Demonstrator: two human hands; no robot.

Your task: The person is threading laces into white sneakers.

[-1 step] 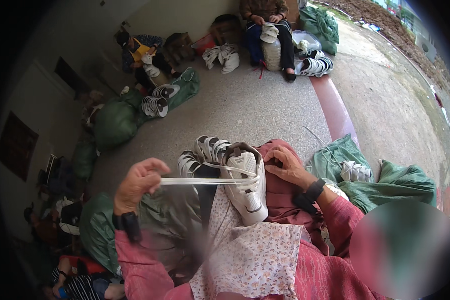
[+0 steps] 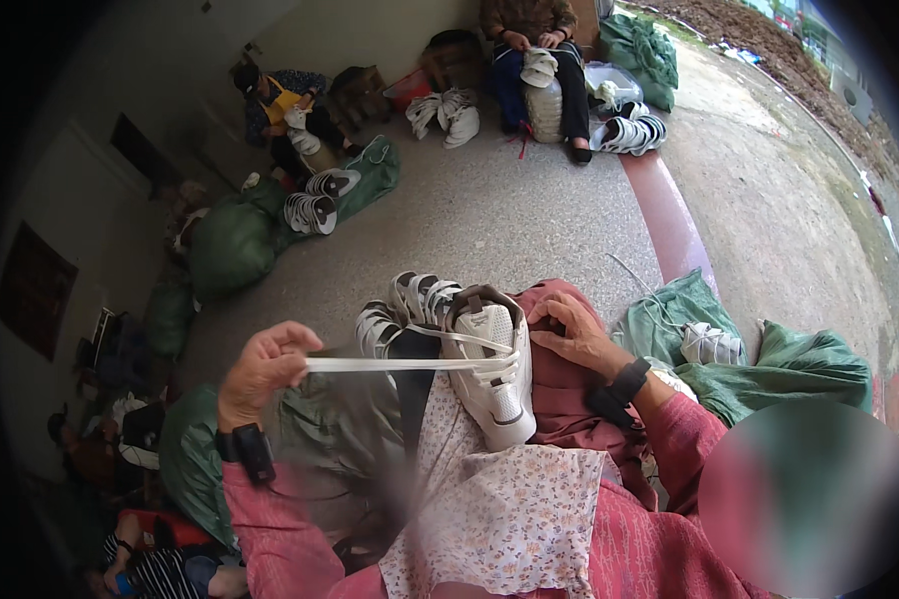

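Observation:
A white sneaker (image 2: pixel 491 371) with a dark lining rests on my lap, its toe toward me. White laces cross its tongue. My left hand (image 2: pixel 266 371), left of the sneaker, is closed on a white shoelace (image 2: pixel 390 365) stretched level from the eyelets. Against the sneaker's right side my right hand (image 2: pixel 577 334) has its fingers bent, the tips at the upper's edge; part of their contact is hidden. Beneath the sneaker lies a floral apron (image 2: pixel 514 499). Just beyond, to its left, stand several striped shoe uppers (image 2: pixel 410 299).
Green sacks (image 2: pixel 799 367) lie at my right, with a white shoe (image 2: pixel 711 342) on one. More green sacks (image 2: pixel 232 252) are at the left. Across the speckled floor (image 2: pixel 489 215), people sit handling white shoes. Piled shoes (image 2: pixel 629 134) stand beside one of them.
My left hand has drawn slightly left and a little down, and the lace strands are pulled longer and closer together. My right hand and the sneaker have barely moved.

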